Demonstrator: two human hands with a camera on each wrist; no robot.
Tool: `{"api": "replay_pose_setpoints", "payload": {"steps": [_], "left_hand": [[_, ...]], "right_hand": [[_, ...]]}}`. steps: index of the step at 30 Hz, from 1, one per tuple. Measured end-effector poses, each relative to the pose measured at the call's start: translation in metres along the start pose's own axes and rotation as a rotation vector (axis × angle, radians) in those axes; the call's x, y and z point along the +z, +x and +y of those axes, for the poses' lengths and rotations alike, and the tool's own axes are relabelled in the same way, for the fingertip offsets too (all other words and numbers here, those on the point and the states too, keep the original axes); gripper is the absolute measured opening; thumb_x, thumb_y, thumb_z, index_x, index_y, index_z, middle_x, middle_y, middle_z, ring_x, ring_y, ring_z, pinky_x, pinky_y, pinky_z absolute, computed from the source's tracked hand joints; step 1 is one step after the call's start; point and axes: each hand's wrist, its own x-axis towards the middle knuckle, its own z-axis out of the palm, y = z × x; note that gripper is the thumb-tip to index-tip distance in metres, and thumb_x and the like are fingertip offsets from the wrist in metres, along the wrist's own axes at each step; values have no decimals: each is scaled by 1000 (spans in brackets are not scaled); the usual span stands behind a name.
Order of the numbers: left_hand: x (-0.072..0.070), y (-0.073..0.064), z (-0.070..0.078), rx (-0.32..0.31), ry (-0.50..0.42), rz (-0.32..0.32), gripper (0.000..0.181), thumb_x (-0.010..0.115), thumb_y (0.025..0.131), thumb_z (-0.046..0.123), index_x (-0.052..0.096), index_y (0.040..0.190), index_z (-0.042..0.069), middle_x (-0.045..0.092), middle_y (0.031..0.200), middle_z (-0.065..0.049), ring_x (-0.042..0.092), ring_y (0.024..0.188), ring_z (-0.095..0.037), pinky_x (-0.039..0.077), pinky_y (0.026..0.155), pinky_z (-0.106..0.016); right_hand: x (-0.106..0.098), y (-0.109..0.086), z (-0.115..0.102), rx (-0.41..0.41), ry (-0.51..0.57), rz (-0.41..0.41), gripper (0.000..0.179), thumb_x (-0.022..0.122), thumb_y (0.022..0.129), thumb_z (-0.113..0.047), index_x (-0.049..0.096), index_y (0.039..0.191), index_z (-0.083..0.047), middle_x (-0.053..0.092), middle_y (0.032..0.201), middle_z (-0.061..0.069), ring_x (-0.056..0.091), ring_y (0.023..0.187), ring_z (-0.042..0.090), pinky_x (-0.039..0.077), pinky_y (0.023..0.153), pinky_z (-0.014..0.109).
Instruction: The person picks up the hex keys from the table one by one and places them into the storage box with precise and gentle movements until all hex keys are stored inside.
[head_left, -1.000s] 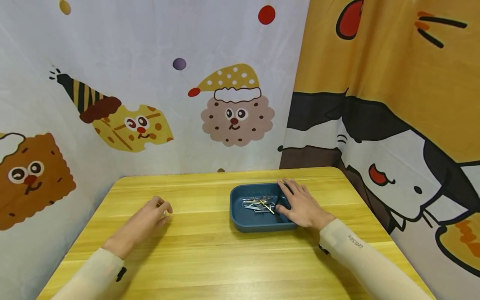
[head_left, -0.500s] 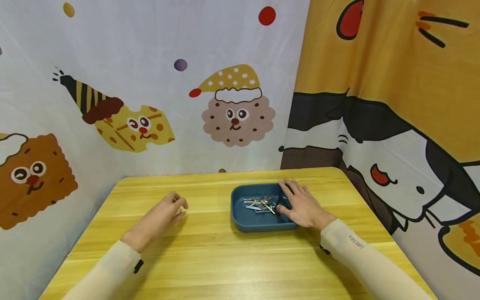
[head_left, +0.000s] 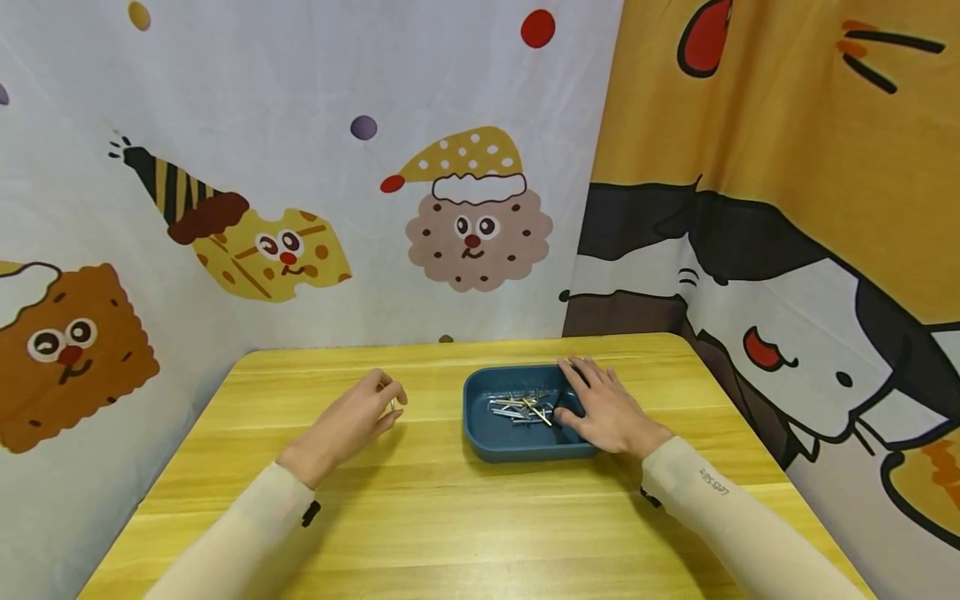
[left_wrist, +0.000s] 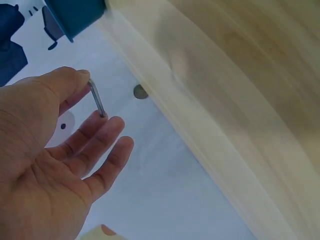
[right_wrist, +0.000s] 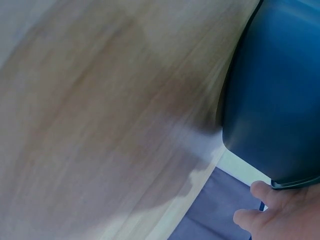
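My left hand (head_left: 354, 421) is left of the blue bin (head_left: 517, 453), held over the table. Its thumb and fingertips pinch a small silver Allen key (left_wrist: 97, 99), an L-shaped metal rod whose ends meet the thumb and a finger in the left wrist view. The ring and little fingers stay apart from it. My right hand (head_left: 609, 415) rests across the bin's right rim, fingers stretched toward the far corner and thumb over the inside. Silver and gold-coloured metal pieces (head_left: 516, 408) lie in a loose pile inside the bin; the hand hides its right end.
The wooden table (head_left: 465, 533) has rounded far corners. Behind it hangs a white cloth (head_left: 300, 92) with cartoon prints, and an orange-and-black printed cloth (head_left: 810, 150) covers the right side.
My left hand has moved right and slightly away from me, toward the bin, carrying the Allen key. The right hand and the bin stay where they were.
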Motion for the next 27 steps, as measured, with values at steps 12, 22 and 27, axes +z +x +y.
{"api": "replay_pose_setpoints", "payload": {"steps": [12,22,27], "left_hand": [[7,17,14,-2,-64,-23,14,82,110,6,75,120,12,68,125,-15,71,99,-21,66,81,-34],[7,30,27,29,-54,-2,14,83,109,7,75,120,10,67,124,-14,70,98,-20,66,82,-33],[6,39,35,51,-55,-3,15,84,109,8,76,121,9,67,124,-14,72,101,-22,68,85,-33]], "right_hand": [[-1,0,0,-6,-1,0,90,64,118,-54,21,188,-17,26,193,22,22,180,55,18,142,83],[-2,-2,-2,-9,17,8,90,66,118,-51,24,188,-14,27,193,23,22,179,55,18,141,83],[-2,-2,-1,-11,11,8,89,65,118,-52,24,188,-14,27,193,23,23,179,55,18,141,83]]}}
